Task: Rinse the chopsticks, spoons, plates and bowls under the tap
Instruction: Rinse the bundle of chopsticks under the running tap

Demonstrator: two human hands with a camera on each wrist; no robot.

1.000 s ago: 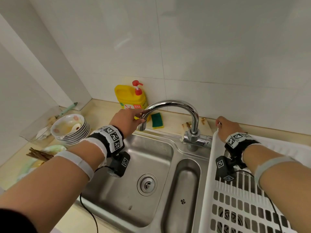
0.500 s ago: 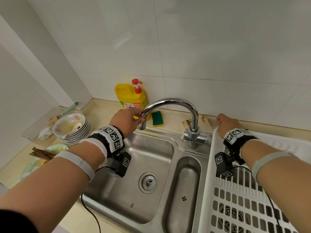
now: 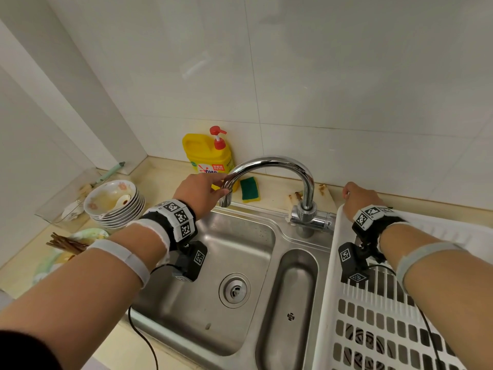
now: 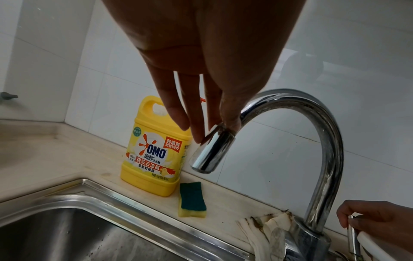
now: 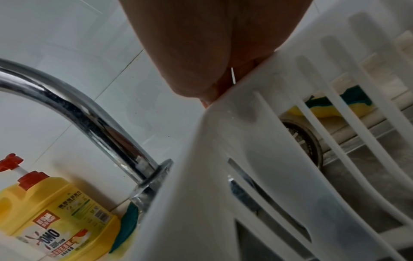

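The sink (image 3: 213, 263) fills the middle of the head view, its basin dry, with a drain at the bottom. A white rack (image 3: 373, 329) sits over the right side of the sink, slotted along its floor. The tap (image 3: 269, 162) arches from its base beside the rack toward the left, its spout ending above the basin; no water shows at the nozzle.

On the counter to the left stands a stack of bowls (image 3: 114, 206), the top one soiled and holding a white spoon (image 3: 124, 200). In front of the stack lie the chopsticks (image 3: 66, 243) across a pale green plate (image 3: 88, 233). A yellow bottle (image 3: 206, 156) stands against the wall behind the spout, and a sponge (image 3: 250, 189) lies just beside it.

The left hand (image 3: 200, 194) pinches the spout end between thumb and fingers (image 4: 176, 113), which point down almost straight. The right hand (image 3: 358, 196) is at the rack's far corner, its fingers curled around the tap's thin lever (image 4: 353, 234) in the left wrist view.
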